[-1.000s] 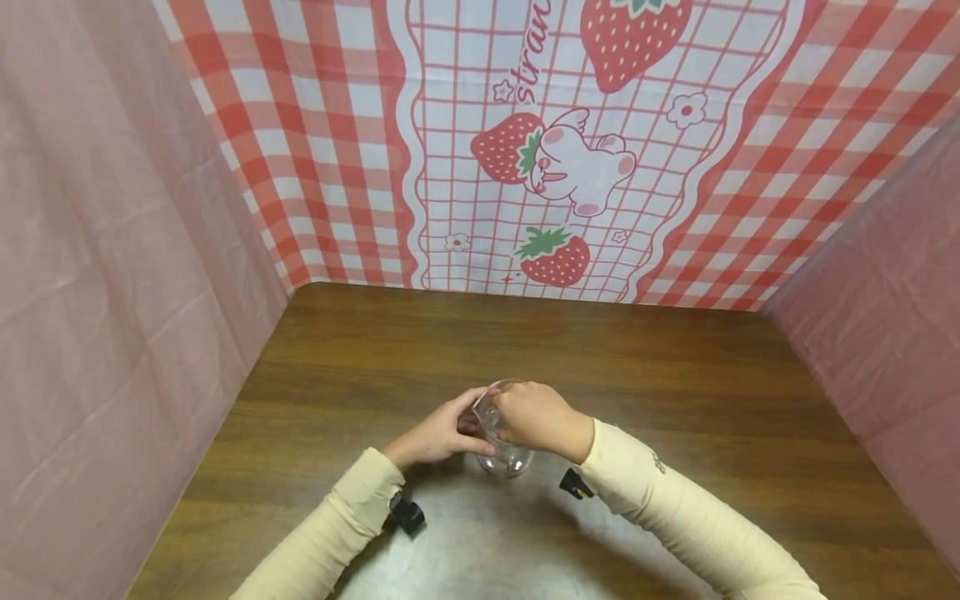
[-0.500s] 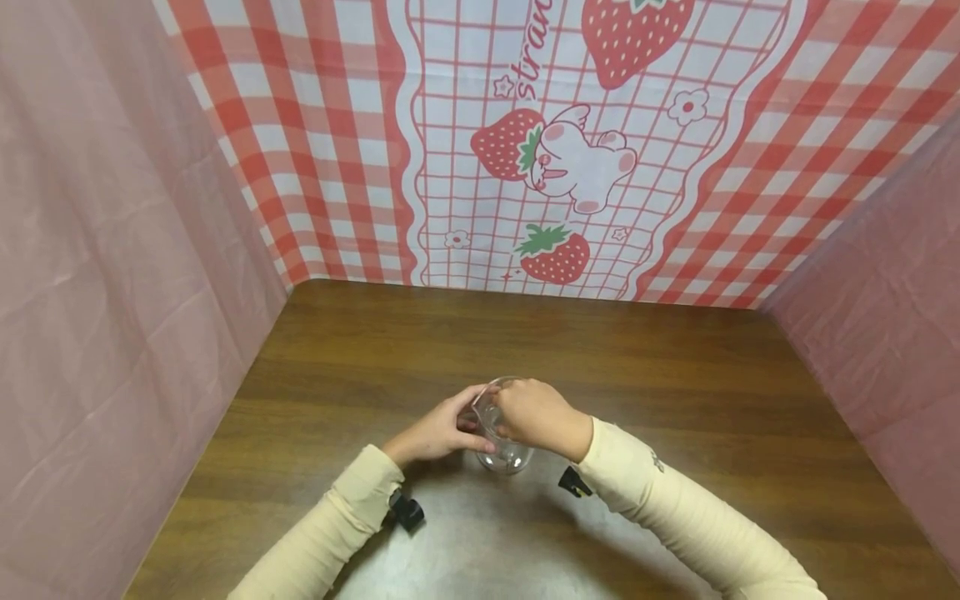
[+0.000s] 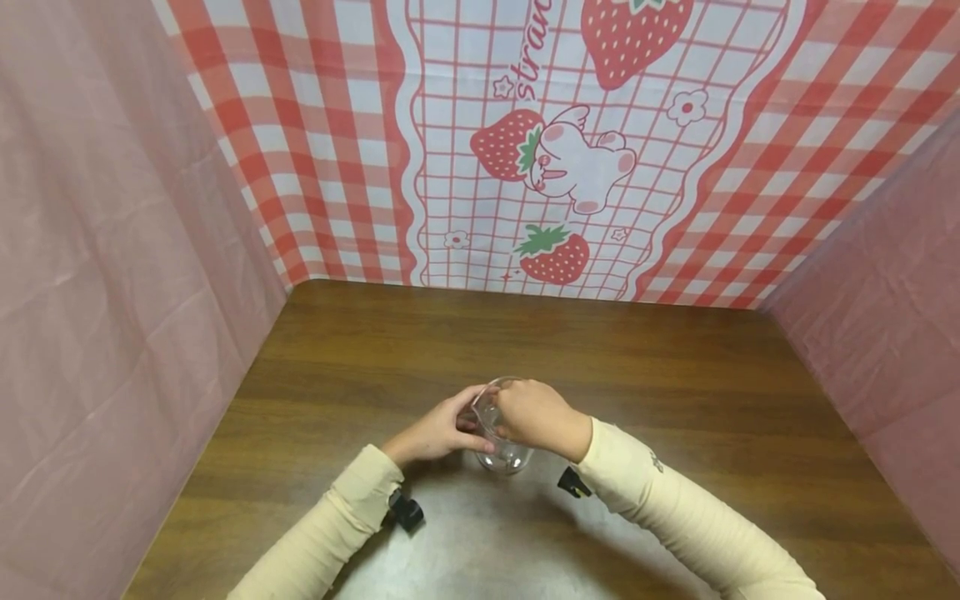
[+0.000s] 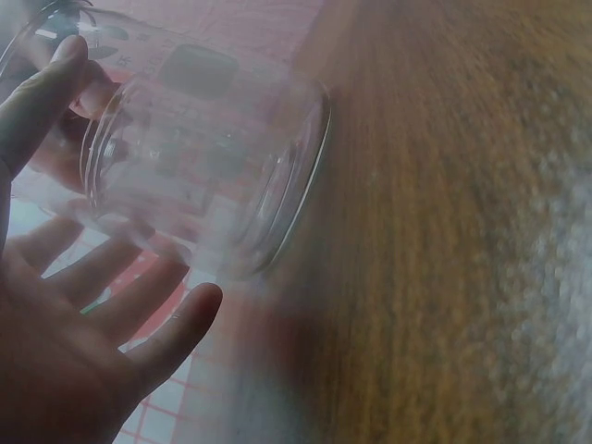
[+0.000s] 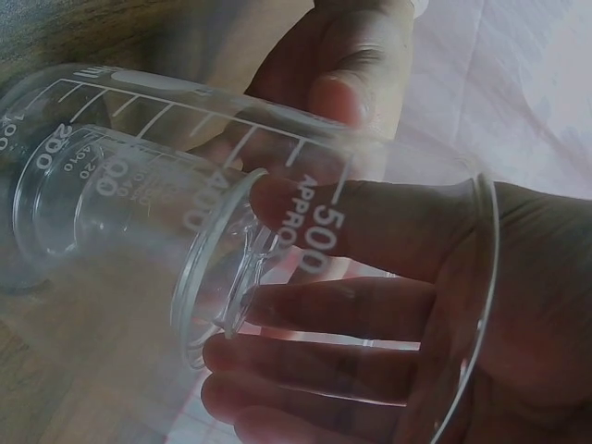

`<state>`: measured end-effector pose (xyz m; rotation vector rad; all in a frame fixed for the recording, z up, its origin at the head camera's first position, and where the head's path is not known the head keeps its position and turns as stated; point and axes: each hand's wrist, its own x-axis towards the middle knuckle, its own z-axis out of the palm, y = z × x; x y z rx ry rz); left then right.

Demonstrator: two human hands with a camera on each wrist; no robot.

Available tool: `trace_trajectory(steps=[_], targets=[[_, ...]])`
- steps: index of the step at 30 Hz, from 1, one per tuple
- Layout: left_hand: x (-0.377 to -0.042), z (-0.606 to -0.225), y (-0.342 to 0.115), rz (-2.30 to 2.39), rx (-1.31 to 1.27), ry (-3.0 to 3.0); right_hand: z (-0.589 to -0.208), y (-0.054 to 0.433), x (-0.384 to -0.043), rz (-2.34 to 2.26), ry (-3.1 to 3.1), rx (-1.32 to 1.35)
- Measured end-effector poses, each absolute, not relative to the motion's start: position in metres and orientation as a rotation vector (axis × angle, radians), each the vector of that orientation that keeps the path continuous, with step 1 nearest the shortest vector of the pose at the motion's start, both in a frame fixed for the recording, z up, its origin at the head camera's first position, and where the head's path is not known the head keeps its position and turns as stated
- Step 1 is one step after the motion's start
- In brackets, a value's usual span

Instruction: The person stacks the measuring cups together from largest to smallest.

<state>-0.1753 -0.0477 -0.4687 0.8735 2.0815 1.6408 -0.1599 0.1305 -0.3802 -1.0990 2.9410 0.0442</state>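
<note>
A large clear glass beaker (image 3: pixel 506 459) with white graduations up to 500 stands on the wooden table. Inside it sits a smaller glass beaker (image 5: pixel 134 199), its rim turned toward my right hand. My left hand (image 3: pixel 438 432) holds the large beaker from the left, thumb on the near side and fingers on the far side. My right hand (image 3: pixel 543 421) reaches in through the large beaker's mouth. Its thumb and fingers grip the small beaker's rim, as the right wrist view shows through the glass. From the head view, the right hand hides most of the small beaker.
The brown wood-grain table (image 3: pixel 360 333) ends at a strawberry-print checked cloth (image 3: pixel 525 167) at the back. Pink curtains hang on the left (image 3: pixel 112 292) and right (image 3: pixel 885 317). Black wrist-worn devices sit under both cream sleeves.
Almost nothing differs: both hands and the beakers keep their places. The head view has shifted very slightly.
</note>
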Motion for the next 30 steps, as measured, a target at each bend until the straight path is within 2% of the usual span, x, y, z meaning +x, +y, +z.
trace_trajectory(steps=[30], targets=[[-0.1758,-0.4708,-0.0475,1.642,0.857,2.086,-0.3785,0.1313,-0.1592,0.027,2.935,-1.108]])
